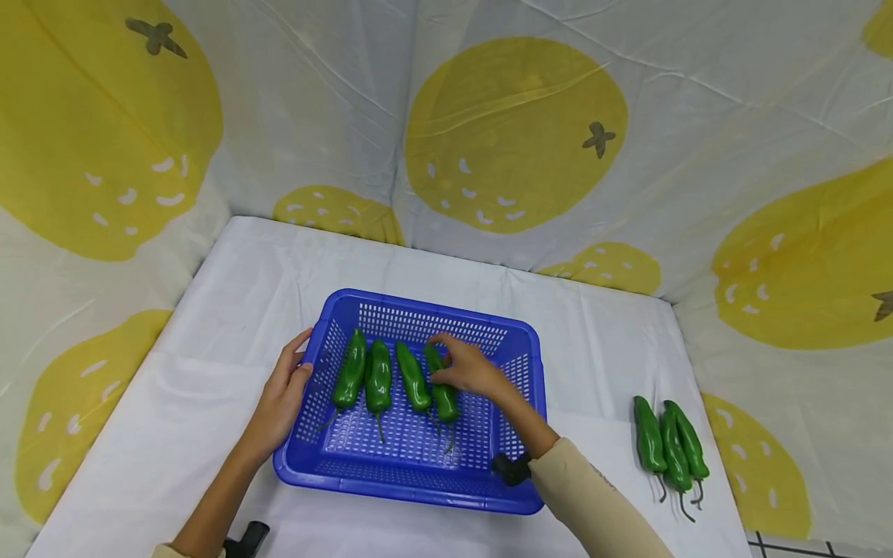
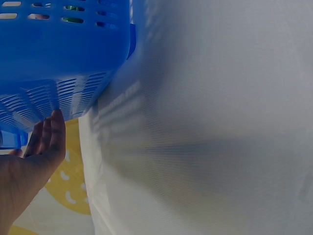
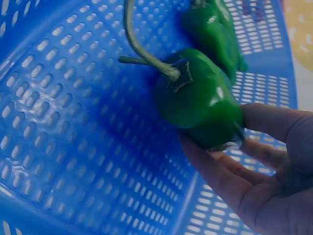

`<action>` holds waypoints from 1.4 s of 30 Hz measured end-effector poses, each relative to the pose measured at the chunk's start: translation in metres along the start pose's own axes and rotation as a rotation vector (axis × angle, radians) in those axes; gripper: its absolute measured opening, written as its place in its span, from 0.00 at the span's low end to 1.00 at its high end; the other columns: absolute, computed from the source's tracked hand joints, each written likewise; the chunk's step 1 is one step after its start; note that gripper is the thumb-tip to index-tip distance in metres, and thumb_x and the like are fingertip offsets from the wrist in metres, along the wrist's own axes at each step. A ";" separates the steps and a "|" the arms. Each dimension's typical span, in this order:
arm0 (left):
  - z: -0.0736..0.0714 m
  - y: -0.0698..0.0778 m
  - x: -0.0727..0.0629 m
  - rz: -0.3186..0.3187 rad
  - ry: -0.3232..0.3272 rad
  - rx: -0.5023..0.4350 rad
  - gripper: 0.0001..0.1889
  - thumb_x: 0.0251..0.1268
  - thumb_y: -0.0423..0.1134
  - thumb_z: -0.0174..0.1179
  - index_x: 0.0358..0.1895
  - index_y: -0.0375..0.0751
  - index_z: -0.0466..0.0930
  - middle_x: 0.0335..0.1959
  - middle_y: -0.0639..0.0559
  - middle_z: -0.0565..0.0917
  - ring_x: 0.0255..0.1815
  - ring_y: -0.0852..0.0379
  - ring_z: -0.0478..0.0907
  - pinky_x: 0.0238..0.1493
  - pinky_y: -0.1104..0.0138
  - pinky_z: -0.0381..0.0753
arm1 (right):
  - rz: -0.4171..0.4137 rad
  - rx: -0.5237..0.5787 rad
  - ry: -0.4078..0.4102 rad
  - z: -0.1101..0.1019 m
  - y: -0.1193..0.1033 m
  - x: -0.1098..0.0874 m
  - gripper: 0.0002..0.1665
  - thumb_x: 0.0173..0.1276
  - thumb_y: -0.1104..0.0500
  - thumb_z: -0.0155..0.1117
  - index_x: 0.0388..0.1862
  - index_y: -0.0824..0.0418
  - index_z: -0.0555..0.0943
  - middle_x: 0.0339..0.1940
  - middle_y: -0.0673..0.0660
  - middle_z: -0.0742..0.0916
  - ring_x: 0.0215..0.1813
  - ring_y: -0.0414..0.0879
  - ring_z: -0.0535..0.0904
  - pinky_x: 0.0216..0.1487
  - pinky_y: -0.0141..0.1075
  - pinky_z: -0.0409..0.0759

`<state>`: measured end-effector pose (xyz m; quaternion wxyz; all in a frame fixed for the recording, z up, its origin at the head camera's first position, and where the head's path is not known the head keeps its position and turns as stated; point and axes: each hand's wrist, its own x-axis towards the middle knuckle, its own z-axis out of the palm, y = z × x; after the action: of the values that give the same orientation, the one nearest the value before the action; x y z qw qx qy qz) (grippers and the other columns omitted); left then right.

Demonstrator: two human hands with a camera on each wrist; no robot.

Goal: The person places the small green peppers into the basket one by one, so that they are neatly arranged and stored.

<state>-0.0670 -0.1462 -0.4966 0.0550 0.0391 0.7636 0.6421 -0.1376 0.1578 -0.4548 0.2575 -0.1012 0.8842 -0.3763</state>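
A blue plastic basket [image 1: 418, 497] with perforated walls sits on the white-covered table. My left hand [image 1: 282, 399] holds its left rim, thumb near the top edge and fingers against the outer wall [image 2: 73, 95]. Inside the basket, my right hand [image 1: 474, 370] grips a long green pepper [image 1: 445, 401] between thumb and fingers. This pepper [image 3: 200, 98] shows its curved stem close up in the right wrist view. To its left lie three more green peppers, a near one [image 1: 413, 376], a middle one [image 1: 378, 376] and a leftmost one [image 1: 351, 370], stems toward me.
Outside the basket, three green peppers [image 1: 673, 449] lie close together at the table's right side. White cloth [image 1: 593, 434] covers the table. A hanging cloth with yellow fruit prints [image 1: 516, 132] rises behind it and at both sides.
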 end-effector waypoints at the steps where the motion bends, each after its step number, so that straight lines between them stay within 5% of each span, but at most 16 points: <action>1: 0.000 0.000 0.000 0.002 0.000 0.000 0.27 0.83 0.41 0.35 0.80 0.56 0.47 0.69 0.34 0.67 0.61 0.35 0.73 0.51 0.42 0.77 | 0.000 -0.001 -0.002 0.002 0.001 0.001 0.35 0.61 0.67 0.71 0.68 0.63 0.71 0.40 0.64 0.84 0.32 0.48 0.83 0.31 0.38 0.83; 17: 0.001 0.001 0.000 -0.013 0.009 0.018 0.27 0.83 0.41 0.35 0.80 0.58 0.48 0.64 0.36 0.71 0.58 0.38 0.75 0.48 0.50 0.79 | 0.024 0.161 -0.064 0.015 -0.003 0.002 0.41 0.64 0.67 0.68 0.74 0.65 0.62 0.34 0.65 0.82 0.30 0.55 0.84 0.31 0.49 0.85; 28: 0.001 0.002 0.000 -0.013 0.008 0.018 0.27 0.83 0.41 0.35 0.80 0.56 0.47 0.64 0.36 0.72 0.58 0.39 0.75 0.49 0.51 0.78 | 0.034 0.157 -0.044 0.004 -0.003 -0.005 0.38 0.67 0.66 0.67 0.73 0.65 0.64 0.36 0.66 0.84 0.37 0.66 0.83 0.34 0.49 0.85; 42: 0.001 0.002 0.000 -0.029 0.013 0.023 0.27 0.83 0.41 0.36 0.80 0.57 0.47 0.63 0.36 0.72 0.58 0.39 0.75 0.49 0.52 0.78 | -0.006 0.194 0.040 -0.034 0.002 -0.036 0.27 0.70 0.67 0.60 0.67 0.68 0.71 0.43 0.69 0.83 0.40 0.64 0.86 0.37 0.49 0.85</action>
<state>-0.0666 -0.1446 -0.4952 0.0590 0.0246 0.7717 0.6327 -0.1250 0.1930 -0.4229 0.2473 -0.0706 0.8483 -0.4629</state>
